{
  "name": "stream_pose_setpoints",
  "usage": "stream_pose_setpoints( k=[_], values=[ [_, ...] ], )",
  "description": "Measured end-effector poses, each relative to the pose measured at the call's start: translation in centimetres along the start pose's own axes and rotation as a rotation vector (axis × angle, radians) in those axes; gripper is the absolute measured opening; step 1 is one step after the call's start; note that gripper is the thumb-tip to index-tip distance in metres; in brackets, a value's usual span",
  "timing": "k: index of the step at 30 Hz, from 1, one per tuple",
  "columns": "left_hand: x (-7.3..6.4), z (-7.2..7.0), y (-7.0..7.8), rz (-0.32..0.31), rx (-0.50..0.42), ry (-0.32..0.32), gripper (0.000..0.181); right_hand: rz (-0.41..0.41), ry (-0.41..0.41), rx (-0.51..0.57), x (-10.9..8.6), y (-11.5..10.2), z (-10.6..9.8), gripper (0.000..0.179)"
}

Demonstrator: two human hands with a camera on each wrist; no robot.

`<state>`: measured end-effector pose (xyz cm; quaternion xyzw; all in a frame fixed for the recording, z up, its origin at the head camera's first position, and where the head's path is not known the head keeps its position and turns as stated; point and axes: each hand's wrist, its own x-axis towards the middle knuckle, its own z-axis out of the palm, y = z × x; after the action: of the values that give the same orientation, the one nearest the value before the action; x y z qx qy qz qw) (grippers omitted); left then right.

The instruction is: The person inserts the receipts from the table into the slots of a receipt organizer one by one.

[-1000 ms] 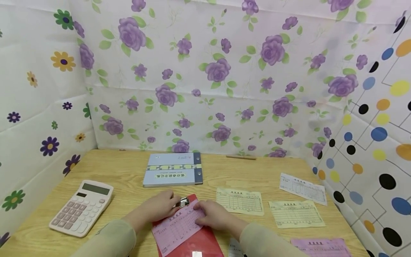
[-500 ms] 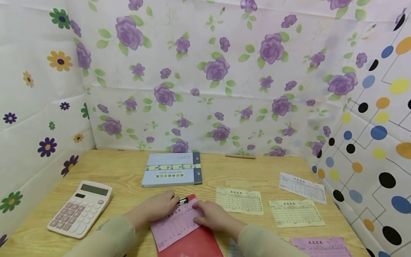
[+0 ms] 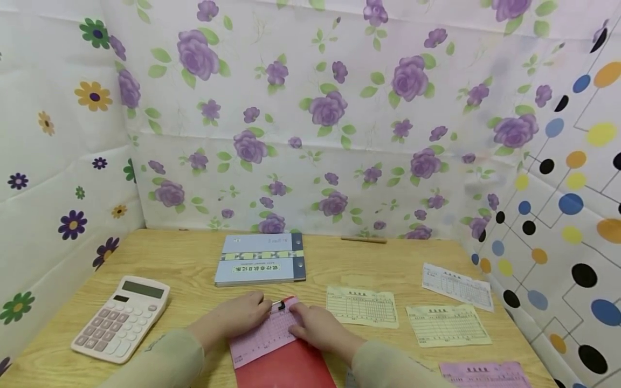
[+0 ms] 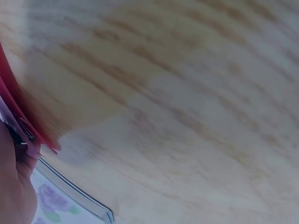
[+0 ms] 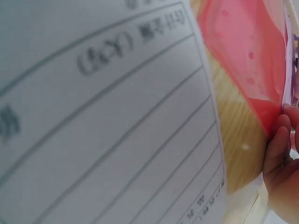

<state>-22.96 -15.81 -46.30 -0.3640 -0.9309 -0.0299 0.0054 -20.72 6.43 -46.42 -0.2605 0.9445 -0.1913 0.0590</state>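
In the head view a red clip folder (image 3: 286, 366) lies at the front of the table, a pink slip (image 3: 264, 337) across its upper part. My left hand (image 3: 235, 317) grips the folder's top at the small metal clip (image 3: 280, 305); in the left wrist view that hand (image 4: 18, 186) is at the lower left, close to the folder's red edge (image 4: 28, 121). On the other side, my right hand (image 3: 322, 326) pinches the pink slip at the folder's right edge, thumb on top. The right wrist view has its curled fingers (image 5: 278, 149) by the red corner.
Left stands a pink calculator (image 3: 121, 319); behind is a blue account book (image 3: 262, 258). A pen (image 3: 364, 239) lies at the back edge. Yellow slips (image 3: 361, 307), a white slip (image 3: 457, 286) and another pink slip (image 3: 485, 374) lie rightward. Another white slip (image 5: 117, 121) fills much of the right wrist view.
The pink slip has shifted up toward the clip and turned straighter on the folder; its lower left corner has risen. Both hands stay at nearly the same spots.
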Motion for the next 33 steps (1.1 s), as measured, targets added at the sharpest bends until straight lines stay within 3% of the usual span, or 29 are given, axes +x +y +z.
stream_pose_setpoints(
  k=[5,11,15,28,33],
  values=[
    [-0.2,0.3,0.1,-0.008,-0.005,0.011,0.021,0.000,0.015,0.013,0.2,0.1,0.1,0.045],
    [-0.4,0.2,0.2,-0.047,-0.061,0.018,0.022,0.066,-0.036,0.201,-0.2,0.5,-0.6,0.051],
    [-0.5,0.4,0.2,-0.049,-0.068,0.023,0.025,0.103,-0.033,0.231,-1.0,1.5,-1.5,0.052],
    [-0.8,0.6,0.0,-0.051,-0.086,0.030,0.038,0.151,0.001,0.215,-4.8,8.9,-5.0,0.056],
    [-0.8,0.3,0.1,-0.045,-0.092,0.043,0.039,0.232,0.050,0.144,-6.4,12.1,-6.3,0.055]
  ],
)
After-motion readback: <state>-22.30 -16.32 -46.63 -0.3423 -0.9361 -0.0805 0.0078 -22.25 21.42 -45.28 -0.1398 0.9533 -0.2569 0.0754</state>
